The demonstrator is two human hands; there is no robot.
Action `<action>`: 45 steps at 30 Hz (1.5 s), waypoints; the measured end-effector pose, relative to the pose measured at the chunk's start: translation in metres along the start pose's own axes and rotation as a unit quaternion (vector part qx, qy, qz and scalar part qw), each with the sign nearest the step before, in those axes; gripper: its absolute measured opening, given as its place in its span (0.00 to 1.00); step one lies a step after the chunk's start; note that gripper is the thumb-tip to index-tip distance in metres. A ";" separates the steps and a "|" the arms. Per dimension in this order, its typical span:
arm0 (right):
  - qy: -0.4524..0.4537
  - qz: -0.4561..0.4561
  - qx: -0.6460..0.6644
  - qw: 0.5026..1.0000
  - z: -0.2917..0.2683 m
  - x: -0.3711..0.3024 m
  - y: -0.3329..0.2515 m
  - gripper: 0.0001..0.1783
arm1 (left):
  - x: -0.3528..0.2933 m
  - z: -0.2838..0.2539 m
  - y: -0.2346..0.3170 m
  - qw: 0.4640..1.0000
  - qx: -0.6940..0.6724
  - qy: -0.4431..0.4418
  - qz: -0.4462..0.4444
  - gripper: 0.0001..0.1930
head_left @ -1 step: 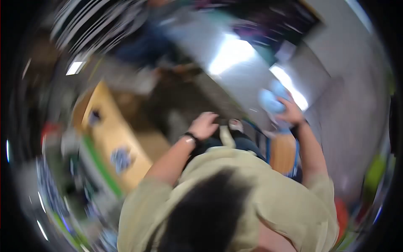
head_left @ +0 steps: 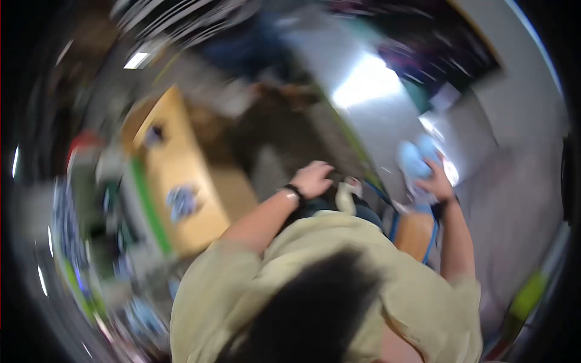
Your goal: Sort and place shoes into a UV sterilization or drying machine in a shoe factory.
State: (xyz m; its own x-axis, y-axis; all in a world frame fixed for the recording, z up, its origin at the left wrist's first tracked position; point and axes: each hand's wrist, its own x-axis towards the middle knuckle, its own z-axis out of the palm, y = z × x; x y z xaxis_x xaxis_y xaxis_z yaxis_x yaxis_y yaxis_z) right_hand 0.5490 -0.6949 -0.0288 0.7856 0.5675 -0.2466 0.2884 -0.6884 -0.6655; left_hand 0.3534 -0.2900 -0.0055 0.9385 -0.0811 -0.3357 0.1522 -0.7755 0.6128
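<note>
My right hand (head_left: 437, 183) is closed on a light blue, rounded bundle (head_left: 414, 160) with two lobes, at the near end of a shiny grey table (head_left: 327, 57). Blur hides what kind of thing the bundle is, and something pale hangs below it. In front of my body, my left hand (head_left: 311, 179) hovers with its fingers loosely stretched and nothing in it. A dark band circles the left wrist.
A stool with a wooden seat (head_left: 416, 235) and blue frame stands by my right side. On the left is a tan box-like holder (head_left: 196, 175) with blue patches. Dark patterned cloth (head_left: 433, 51) lies on the table's far part. A person's striped sleeve (head_left: 181, 18) shows far left.
The whole view has swung, so the table, box and both hands sit farther right in the picture. My right hand still holds the light blue bundle.
</note>
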 end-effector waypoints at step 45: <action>-0.497 -0.553 -0.048 0.666 0.489 0.089 -0.593 0.12 | -0.434 0.085 -0.288 0.460 0.105 0.624 -0.623 0.41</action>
State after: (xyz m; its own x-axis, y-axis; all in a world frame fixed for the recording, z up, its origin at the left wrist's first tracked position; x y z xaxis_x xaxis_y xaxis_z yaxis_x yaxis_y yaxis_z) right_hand 0.1803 -0.0150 -0.0010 -0.6751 0.7375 -0.0193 0.4611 0.4014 -0.7913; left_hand -0.1241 -0.0845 -0.0967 -0.3686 0.8291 0.4203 0.9028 0.2117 0.3743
